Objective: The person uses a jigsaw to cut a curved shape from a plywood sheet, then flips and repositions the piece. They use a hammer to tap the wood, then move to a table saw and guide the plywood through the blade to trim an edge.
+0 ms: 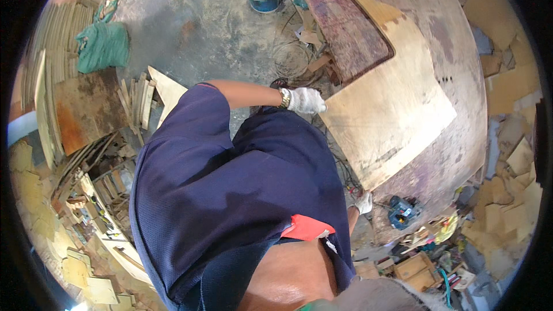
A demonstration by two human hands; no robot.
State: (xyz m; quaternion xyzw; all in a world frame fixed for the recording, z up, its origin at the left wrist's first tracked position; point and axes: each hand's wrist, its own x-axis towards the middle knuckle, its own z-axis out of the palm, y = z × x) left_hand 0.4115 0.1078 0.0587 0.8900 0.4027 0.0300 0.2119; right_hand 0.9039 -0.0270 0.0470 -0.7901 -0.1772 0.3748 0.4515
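Left hand (305, 101), white knit glove: my fingers are closed on the near-left corner of the pale, irregular plywood panel (391, 115). Right hand (364, 202), same glove: at the panel's other near corner. Can't tell if those fingers grip it or just touch; mostly hidden.

Panel lies on the broad, reddish-brown stained workbench (458, 155), near edge along the bench rim, narrow arm pointing away from me. Can't tell how much overhangs.

Handling, my judgement: corners are well apart, good leverage. Match pressure on both sides so it doesn't twist. Let the bench carry the weight; move it flat, don't lift one corner alone. Narrow arm likely flexes first, go easy there. Thumb on top, fingers under, clear of the rim to avoid a pinch.

Watch the blue-and-black power tool (404, 213) on the bench just beside my right hand; don't snag it.
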